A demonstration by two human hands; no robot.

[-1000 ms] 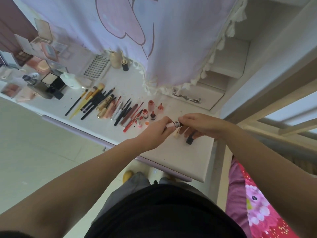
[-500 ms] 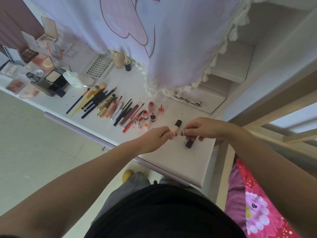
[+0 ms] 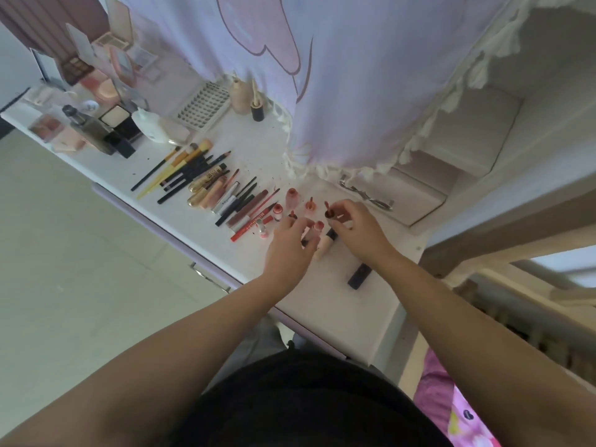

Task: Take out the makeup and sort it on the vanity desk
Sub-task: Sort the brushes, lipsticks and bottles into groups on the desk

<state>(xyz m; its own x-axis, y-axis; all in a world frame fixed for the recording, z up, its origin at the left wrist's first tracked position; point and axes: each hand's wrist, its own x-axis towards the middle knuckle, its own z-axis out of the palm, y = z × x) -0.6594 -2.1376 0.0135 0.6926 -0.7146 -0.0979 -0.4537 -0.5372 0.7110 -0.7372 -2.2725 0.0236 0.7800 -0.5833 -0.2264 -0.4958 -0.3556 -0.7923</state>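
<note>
Care suits this step: right hand (image 3: 356, 229) pinches a dark-capped tube (image 3: 329, 215) above the desk (image 3: 338, 304), left hand (image 3: 287, 250) looks loose over the pink bottles (image 3: 292, 198), so stand it upright beside them without toppling any.

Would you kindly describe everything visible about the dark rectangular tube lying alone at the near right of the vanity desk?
The dark tube is a slim, squared stick, navy to black, with a smooth, plastic-looking surface. A faint seam seems to split it into cap and body. It lies flat on the white vanity desk, angled diagonally, just below the right hand, whose wrist passes close above its far end. Nothing visibly touches it except the desk, and it sits apart from the sorted rows.
</note>
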